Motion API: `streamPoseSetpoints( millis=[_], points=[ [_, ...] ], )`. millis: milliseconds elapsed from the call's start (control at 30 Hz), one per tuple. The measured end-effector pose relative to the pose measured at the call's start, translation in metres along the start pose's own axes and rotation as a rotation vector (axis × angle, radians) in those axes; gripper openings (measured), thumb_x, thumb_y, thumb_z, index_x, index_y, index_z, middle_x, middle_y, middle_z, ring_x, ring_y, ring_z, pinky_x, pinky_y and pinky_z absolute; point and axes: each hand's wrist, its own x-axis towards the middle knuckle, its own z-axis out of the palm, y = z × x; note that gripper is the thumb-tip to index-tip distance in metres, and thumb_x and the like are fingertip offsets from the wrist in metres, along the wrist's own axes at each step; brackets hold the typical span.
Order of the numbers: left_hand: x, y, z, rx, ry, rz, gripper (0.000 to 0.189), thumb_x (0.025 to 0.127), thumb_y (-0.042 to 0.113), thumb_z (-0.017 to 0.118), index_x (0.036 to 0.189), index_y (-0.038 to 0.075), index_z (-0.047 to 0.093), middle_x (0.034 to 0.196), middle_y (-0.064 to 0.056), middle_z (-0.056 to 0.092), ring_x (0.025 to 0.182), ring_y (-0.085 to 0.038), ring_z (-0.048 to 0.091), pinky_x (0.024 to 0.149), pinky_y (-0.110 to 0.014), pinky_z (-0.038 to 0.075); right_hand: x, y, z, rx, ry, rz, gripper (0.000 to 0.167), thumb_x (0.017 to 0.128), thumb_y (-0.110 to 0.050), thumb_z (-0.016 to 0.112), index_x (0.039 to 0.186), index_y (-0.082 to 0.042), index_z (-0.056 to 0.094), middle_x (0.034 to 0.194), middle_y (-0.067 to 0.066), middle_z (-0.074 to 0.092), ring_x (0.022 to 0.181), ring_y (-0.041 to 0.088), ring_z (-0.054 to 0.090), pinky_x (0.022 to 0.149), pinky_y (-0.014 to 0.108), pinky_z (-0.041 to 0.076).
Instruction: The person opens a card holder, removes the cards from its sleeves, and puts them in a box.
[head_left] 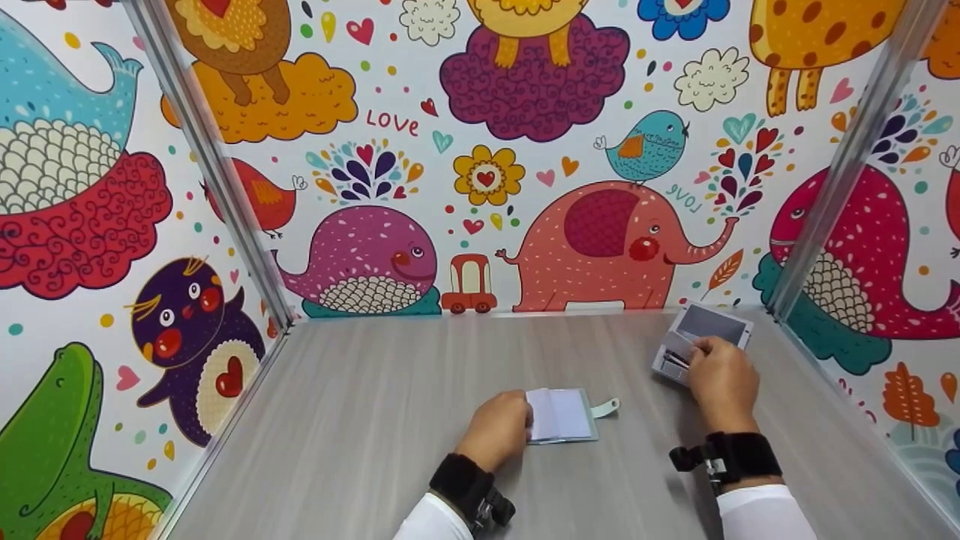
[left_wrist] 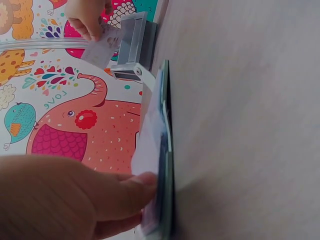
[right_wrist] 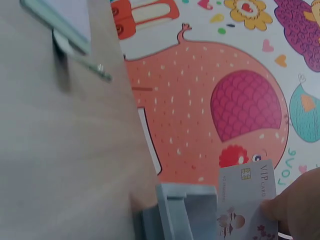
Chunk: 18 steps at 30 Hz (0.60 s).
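On the table (head_left: 352, 450), the left hand (head_left: 496, 424) pinches the edge of an open little book (head_left: 566, 414); its strap (head_left: 607, 408) points right. Farther right sits a grey box (head_left: 718, 324), and the right hand (head_left: 724, 381) pinches a card (right_wrist: 244, 200) close by it. It seems best to hold the card by its edge and keep the book flat. I count two hands, one book, one strap, one box, one held card.
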Motion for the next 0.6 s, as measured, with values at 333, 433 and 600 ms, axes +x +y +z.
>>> streamPoseSetpoints(
  millis=[333, 433, 600],
  points=[
    [0.000, -0.003, 0.002, 0.001, 0.014, 0.026, 0.013, 0.085, 0.008, 0.090, 0.081, 0.013, 0.080, 0.087, 0.003, 0.070, 0.079, -0.015, 0.066, 0.074, -0.031, 0.057, 0.001, 0.021, 0.009, -0.122, 0.074, -0.124, 0.020, 0.100, 0.000, 0.066, 0.107, 0.009, 0.082, 0.104, 0.033, 0.080, 0.099, 0.057, 0.069, 0.088, 0.072, 0.050],
    [0.000, -0.004, 0.001, 0.004, 0.016, 0.032, 0.012, 0.085, 0.008, 0.090, 0.081, 0.013, 0.080, 0.087, 0.003, 0.070, 0.079, -0.014, 0.065, 0.074, -0.030, 0.057, -0.002, 0.026, 0.014, -0.130, 0.108, -0.197, 0.018, 0.095, 0.003, 0.065, 0.097, 0.007, 0.082, 0.095, 0.033, 0.079, 0.092, 0.059, 0.069, 0.082, 0.074, 0.051],
    [-0.001, -0.003, 0.001, 0.022, 0.029, 0.041, 0.012, 0.085, 0.008, 0.089, 0.080, 0.013, 0.080, 0.086, 0.003, 0.069, 0.078, -0.015, 0.066, 0.072, -0.030, 0.057, -0.003, 0.030, 0.020, -0.116, 0.067, -0.247, 0.017, 0.091, 0.005, 0.064, 0.089, 0.004, 0.080, 0.089, 0.034, 0.077, 0.085, 0.061, 0.070, 0.076, 0.075, 0.052]
  ],
)
